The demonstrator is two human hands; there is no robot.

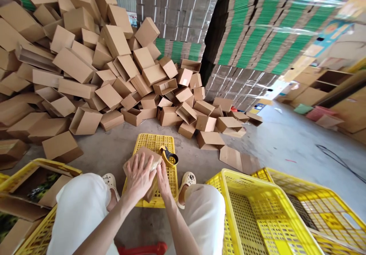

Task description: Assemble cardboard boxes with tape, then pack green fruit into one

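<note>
A small closed cardboard box (148, 156) rests at a slant on an upturned yellow plastic crate (166, 140) between my knees. My left hand (140, 175) lies flat on the box top with its fingers spread. Against the right-hand edge of the box, my right hand (162, 180) presses with its fingers stretched out, near a shiny patch of what looks like tape. Just beyond the right fingertips, a yellow and black tape dispenser (168, 156) lies on the crate. The underside of the box is hidden.
A big heap of small cardboard boxes (114, 76) covers the floor ahead. Behind stand stacks of flattened cartons (243, 30). Yellow crates (254, 194) stand at right; another crate (68, 166) at left holds open cartons. Something red (143, 250) shows below me.
</note>
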